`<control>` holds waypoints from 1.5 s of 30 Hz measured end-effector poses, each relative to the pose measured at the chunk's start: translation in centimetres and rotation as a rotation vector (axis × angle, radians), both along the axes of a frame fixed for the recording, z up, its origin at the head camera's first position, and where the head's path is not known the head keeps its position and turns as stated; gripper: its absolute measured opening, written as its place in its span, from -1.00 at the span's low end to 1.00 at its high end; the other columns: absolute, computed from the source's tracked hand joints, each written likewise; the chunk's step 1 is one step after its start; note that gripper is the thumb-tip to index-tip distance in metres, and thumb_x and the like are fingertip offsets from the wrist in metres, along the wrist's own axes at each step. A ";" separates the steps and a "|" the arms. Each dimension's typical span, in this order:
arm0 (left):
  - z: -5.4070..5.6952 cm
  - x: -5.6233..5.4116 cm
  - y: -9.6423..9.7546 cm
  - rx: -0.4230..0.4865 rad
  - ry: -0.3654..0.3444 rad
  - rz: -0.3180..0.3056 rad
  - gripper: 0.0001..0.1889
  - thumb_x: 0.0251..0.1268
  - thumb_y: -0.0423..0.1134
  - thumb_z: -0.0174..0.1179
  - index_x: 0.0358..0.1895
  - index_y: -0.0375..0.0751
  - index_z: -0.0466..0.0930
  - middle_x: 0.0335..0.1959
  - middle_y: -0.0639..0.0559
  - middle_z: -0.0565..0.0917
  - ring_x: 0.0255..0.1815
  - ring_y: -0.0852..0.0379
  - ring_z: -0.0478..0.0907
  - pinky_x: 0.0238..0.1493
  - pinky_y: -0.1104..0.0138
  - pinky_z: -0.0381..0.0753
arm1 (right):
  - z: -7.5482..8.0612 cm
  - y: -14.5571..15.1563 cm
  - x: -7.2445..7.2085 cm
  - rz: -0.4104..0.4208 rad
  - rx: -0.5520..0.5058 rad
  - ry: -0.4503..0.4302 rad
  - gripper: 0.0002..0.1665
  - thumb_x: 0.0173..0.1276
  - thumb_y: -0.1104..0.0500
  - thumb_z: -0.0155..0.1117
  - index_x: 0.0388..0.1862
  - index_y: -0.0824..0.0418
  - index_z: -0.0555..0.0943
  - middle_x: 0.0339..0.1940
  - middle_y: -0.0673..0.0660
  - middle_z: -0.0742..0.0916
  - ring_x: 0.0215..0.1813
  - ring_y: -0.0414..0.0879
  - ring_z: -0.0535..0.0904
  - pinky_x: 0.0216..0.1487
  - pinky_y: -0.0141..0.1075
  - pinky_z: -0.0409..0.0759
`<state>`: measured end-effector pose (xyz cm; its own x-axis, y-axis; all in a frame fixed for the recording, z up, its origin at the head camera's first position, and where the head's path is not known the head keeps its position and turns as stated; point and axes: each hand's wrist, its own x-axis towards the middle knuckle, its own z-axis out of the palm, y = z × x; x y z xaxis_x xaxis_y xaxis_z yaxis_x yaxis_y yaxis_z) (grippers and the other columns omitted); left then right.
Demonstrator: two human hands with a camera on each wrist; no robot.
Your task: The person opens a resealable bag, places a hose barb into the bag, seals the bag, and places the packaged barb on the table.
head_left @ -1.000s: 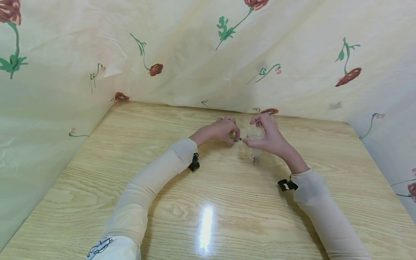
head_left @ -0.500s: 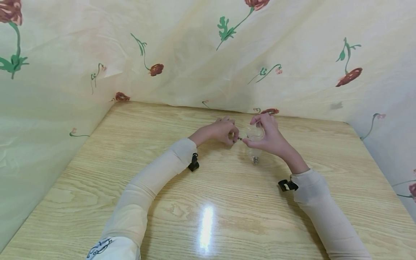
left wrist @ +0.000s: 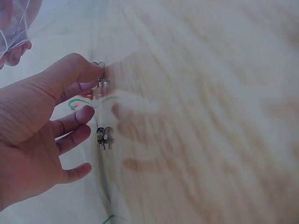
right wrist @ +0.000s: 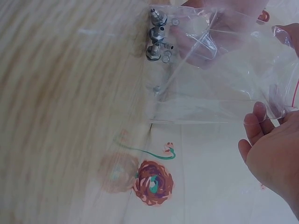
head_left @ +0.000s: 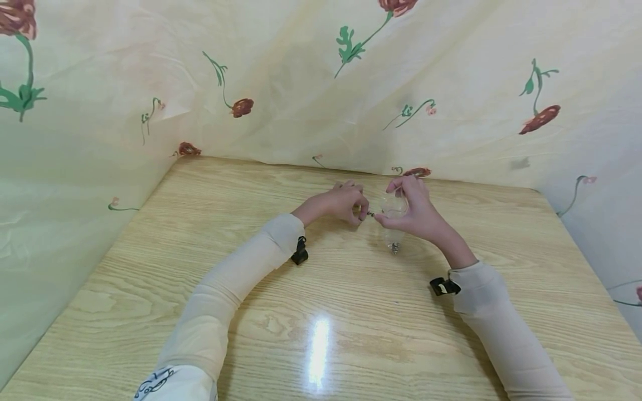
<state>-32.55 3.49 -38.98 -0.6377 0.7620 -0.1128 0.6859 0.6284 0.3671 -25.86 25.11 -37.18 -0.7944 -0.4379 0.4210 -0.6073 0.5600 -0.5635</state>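
My left hand [head_left: 346,203] is low over the far part of the wooden table. In the left wrist view, its thumb and index finger pinch a small silver metal fitting [left wrist: 101,70] at the tabletop; the other fingers are spread. A second metal fitting [left wrist: 101,137] stands on the table below those fingers. To the right, my right hand [head_left: 413,209] holds a clear plastic bag [right wrist: 210,93] by its mouth, thumb and fingers apart around the opening. Several metal fittings [right wrist: 157,35] with round flanges and short stems lie in the bag's bottom. Small dark metal pieces [head_left: 370,214] show between the hands.
The wood-grain table [head_left: 351,289] is glossy and mirrors the light near its front. A cream flowered cloth [head_left: 291,83] hangs behind and along the sides of the table. Black straps [head_left: 299,252] are worn at both wrists.
My left fingertips have drawn back very slightly to the left, and more of the dark metal pieces shows between the hands. The right hand and bag have stayed in place.
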 end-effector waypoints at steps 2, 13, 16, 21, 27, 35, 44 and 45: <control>0.0 0.0 0.0 0.001 0.003 0.002 -0.91 0.20 -0.23 0.34 -0.36 0.10 0.64 -0.14 0.05 0.46 0.01 0.06 0.26 0.24 -0.02 0.17 | 0.0 0.0 0.0 0.000 -0.003 -0.001 -0.38 0.00 0.26 0.58 -0.04 0.38 0.43 -0.15 0.27 0.47 -0.09 0.03 0.27 0.02 -0.10 0.10; -0.2 0.0 0.2 -0.004 0.031 0.004 -0.92 0.18 -0.21 0.35 -0.36 0.09 0.65 -0.16 0.08 0.44 0.02 0.07 0.26 0.33 -0.10 0.14 | -0.1 0.1 0.1 0.007 -0.007 0.015 -0.38 -0.01 0.26 0.58 -0.05 0.41 0.44 -0.16 0.23 0.47 -0.11 0.03 0.27 0.02 -0.11 0.14; -0.3 0.0 0.2 -0.004 0.031 0.002 -0.90 0.20 -0.20 0.36 -0.38 0.12 0.63 -0.15 0.07 0.44 0.01 0.07 0.25 0.31 -0.07 0.14 | -0.2 0.1 0.0 0.011 -0.010 0.026 -0.38 -0.02 0.26 0.58 -0.05 0.41 0.44 -0.17 0.23 0.47 -0.12 0.02 0.27 0.01 -0.12 0.14; -0.2 -0.1 0.2 -0.006 0.038 -0.003 -0.91 0.22 -0.19 0.34 -0.39 0.13 0.63 -0.14 0.07 0.45 0.01 0.07 0.25 0.29 -0.05 0.15 | -0.3 0.1 -0.1 0.017 -0.010 0.037 -0.38 -0.02 0.26 0.59 -0.05 0.41 0.45 -0.17 0.29 0.48 -0.12 0.03 0.28 0.02 -0.13 0.14; -0.2 0.0 0.3 -0.007 0.030 -0.001 -0.92 0.23 -0.19 0.33 -0.38 0.12 0.64 -0.12 0.06 0.47 0.02 0.08 0.26 0.30 -0.04 0.15 | -0.3 0.1 -0.1 0.016 -0.010 0.033 -0.39 -0.01 0.26 0.59 -0.05 0.39 0.45 -0.15 0.25 0.49 -0.10 0.03 0.28 0.03 -0.12 0.14; 0.1 0.0 0.2 -0.004 0.010 0.002 -0.95 0.25 -0.20 0.32 -0.32 0.10 0.68 -0.10 0.06 0.47 0.02 0.07 0.26 0.32 -0.05 0.12 | -0.2 0.1 -0.1 0.020 -0.007 0.042 -0.39 -0.02 0.26 0.59 -0.06 0.40 0.44 -0.17 0.26 0.48 -0.12 0.02 0.28 0.03 -0.12 0.13; 0.4 0.0 0.1 0.022 0.011 0.018 -0.93 0.28 -0.14 0.38 -0.22 0.05 0.71 -0.02 0.04 0.52 0.08 0.06 0.31 0.35 -0.06 0.18 | -0.3 0.1 0.0 0.011 0.000 0.016 -0.38 0.00 0.26 0.58 -0.04 0.39 0.43 -0.16 0.36 0.46 -0.11 0.01 0.25 0.02 -0.11 0.11; 0.4 0.0 0.1 0.026 0.011 0.019 -0.93 0.29 -0.13 0.38 -0.22 0.06 0.70 -0.01 0.04 0.52 0.07 0.06 0.31 0.32 -0.03 0.19 | -0.3 0.1 0.0 0.010 0.000 0.010 -0.38 0.00 0.26 0.58 -0.04 0.39 0.43 -0.15 0.36 0.46 -0.11 0.01 0.25 0.02 -0.11 0.11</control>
